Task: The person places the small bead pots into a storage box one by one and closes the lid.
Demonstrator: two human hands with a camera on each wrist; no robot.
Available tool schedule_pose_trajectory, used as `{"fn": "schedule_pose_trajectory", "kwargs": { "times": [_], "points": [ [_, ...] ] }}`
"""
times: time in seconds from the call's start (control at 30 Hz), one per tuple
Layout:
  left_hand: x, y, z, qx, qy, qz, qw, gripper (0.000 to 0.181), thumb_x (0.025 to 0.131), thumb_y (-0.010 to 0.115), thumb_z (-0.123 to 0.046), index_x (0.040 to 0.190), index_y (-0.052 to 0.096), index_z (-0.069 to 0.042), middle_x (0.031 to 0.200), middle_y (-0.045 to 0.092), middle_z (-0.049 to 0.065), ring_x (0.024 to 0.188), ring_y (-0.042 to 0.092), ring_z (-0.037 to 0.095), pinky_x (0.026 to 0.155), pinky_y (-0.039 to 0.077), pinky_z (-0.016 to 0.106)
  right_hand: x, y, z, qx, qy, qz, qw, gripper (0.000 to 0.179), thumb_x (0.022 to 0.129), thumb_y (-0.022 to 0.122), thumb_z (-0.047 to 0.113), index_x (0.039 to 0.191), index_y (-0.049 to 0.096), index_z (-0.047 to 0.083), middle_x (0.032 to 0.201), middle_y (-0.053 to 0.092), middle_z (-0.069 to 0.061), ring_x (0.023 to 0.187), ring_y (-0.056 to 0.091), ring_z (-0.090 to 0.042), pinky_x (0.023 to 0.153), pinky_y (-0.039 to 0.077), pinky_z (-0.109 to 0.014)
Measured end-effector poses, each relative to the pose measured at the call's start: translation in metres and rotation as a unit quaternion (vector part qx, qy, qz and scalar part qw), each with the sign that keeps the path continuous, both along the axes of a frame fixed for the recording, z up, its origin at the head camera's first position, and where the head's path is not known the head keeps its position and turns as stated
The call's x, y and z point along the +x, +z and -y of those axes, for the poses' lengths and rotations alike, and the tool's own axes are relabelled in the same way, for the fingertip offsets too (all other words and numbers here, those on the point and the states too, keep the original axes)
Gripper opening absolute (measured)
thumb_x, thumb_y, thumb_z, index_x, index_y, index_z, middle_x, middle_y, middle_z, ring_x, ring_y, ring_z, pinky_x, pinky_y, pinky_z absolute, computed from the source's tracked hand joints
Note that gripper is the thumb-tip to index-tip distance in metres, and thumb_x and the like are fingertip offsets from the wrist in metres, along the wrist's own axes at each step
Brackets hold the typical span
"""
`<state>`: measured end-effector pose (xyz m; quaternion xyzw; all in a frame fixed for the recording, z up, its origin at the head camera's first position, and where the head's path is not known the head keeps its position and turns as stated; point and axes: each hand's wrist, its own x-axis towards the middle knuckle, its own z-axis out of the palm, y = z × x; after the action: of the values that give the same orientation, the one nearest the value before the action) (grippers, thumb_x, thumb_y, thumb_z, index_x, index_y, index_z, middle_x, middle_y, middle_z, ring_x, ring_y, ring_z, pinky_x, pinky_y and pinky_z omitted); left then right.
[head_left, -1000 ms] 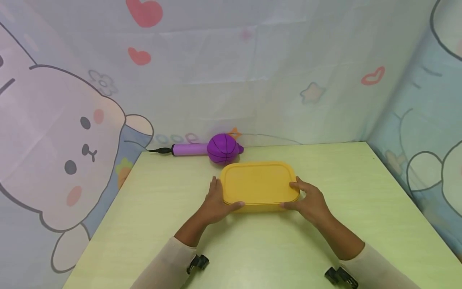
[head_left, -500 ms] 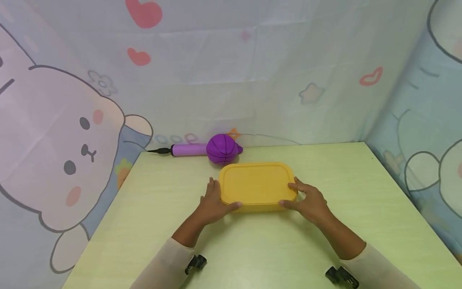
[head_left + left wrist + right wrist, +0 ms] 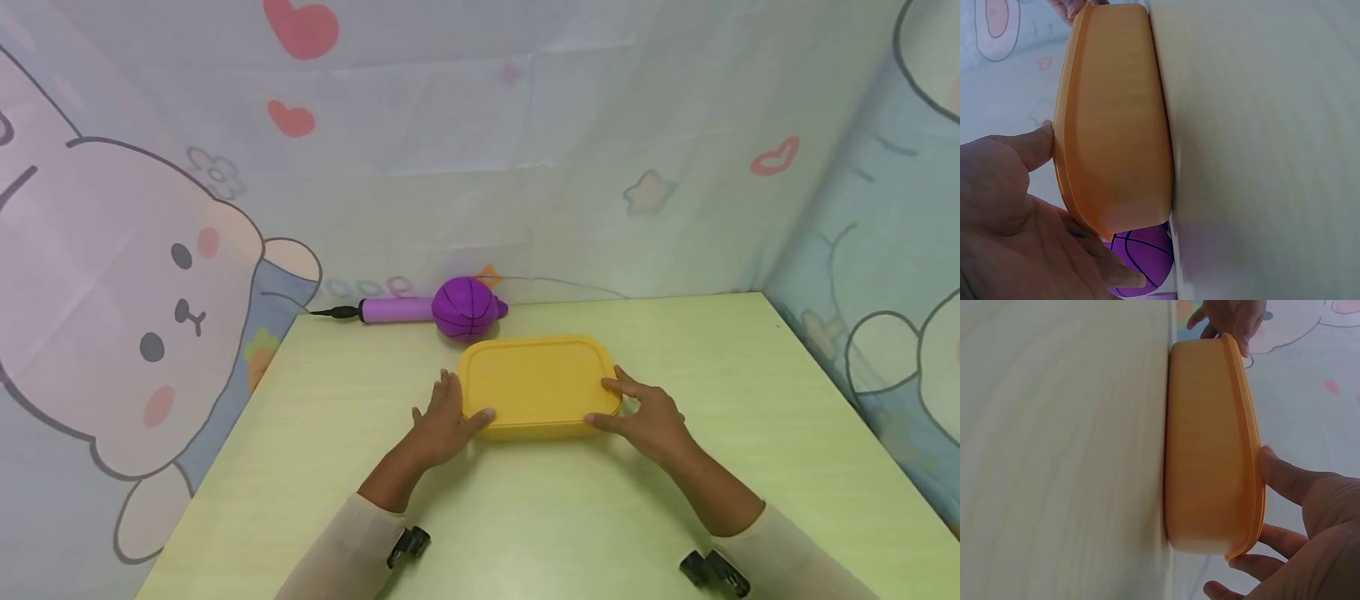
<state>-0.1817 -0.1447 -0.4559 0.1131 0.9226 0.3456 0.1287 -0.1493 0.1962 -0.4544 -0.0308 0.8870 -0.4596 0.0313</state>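
A yellow food container (image 3: 540,432) with a rounded rectangular lid (image 3: 536,379) on it stands flat on the table. At its left end my left hand (image 3: 438,425) grips the front corner, the thumb on the lid's edge and the fingers stretched along the side. My right hand (image 3: 648,421) holds the right front corner, thumb at the lid's front edge and index finger on its right edge. The left wrist view shows the container's side wall (image 3: 1119,119) below the lid's rim. In the right wrist view the other fingers (image 3: 1257,565) bend beneath that rim. The container's inside is hidden.
Behind the container, a purple ball (image 3: 463,308) with black lines rests by a lilac hand pump (image 3: 397,311) with a black nozzle. Both lie near the back edge of the pale green table (image 3: 555,517). Printed fabric (image 3: 450,125) hangs behind and along the sides.
My left thumb has shifted slightly left and up onto the lid's front corner. The right hand stays about where it was, and the container and lid have not visibly moved.
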Motion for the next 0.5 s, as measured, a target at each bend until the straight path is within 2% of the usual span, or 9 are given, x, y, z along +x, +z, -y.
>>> {"fn": "schedule_pose_trajectory", "kwargs": {
  "times": [0.13,0.27,0.4,0.5],
  "points": [
    [0.0,-0.002,0.001,-0.006,0.006,-0.002,1.0,0.107,0.109,0.055,-0.06,0.173,0.0,0.005,0.183,-0.007,0.025,0.171,-0.003,0.047,0.125,-0.006,0.087,0.0,-0.005,0.0,-0.015,0.005,-0.004,0.9999,0.083,0.093,0.089,0.041,0.158,0.056,0.001,0.179,0.028,-0.011,0.165,0.018,-0.056,0.125,0.02,-0.084],
    [0.001,-0.004,0.0,0.0,0.003,-0.001,1.0,0.106,0.11,0.052,-0.062,0.173,-0.001,0.004,0.184,-0.007,0.024,0.171,-0.002,0.048,0.124,-0.006,0.087,0.002,-0.006,-0.003,-0.032,0.013,-0.013,0.9993,0.082,0.094,0.088,0.037,0.158,0.055,-0.002,0.179,0.026,-0.015,0.166,0.017,-0.055,0.128,0.022,-0.078],
    [0.003,-0.002,0.002,0.005,-0.001,-0.005,1.0,0.102,0.111,0.049,-0.061,0.174,-0.005,-0.001,0.183,-0.012,0.023,0.171,-0.002,0.048,0.123,-0.007,0.088,0.004,-0.006,-0.007,-0.051,0.029,-0.01,0.9982,0.086,0.097,0.085,0.037,0.164,0.047,0.0,0.181,0.02,-0.017,0.167,0.013,-0.055,0.129,0.02,-0.079],
    [0.006,-0.002,0.008,-0.027,0.003,-0.029,0.9992,0.1,0.111,0.045,-0.065,0.176,-0.006,-0.009,0.183,-0.016,0.02,0.17,-0.005,0.05,0.122,-0.008,0.089,0.007,-0.005,-0.014,-0.044,0.024,-0.009,0.9987,0.092,0.1,0.08,0.045,0.172,0.035,0.009,0.184,0.013,-0.016,0.168,0.009,-0.055,0.126,0.015,-0.084]
  ]
}}
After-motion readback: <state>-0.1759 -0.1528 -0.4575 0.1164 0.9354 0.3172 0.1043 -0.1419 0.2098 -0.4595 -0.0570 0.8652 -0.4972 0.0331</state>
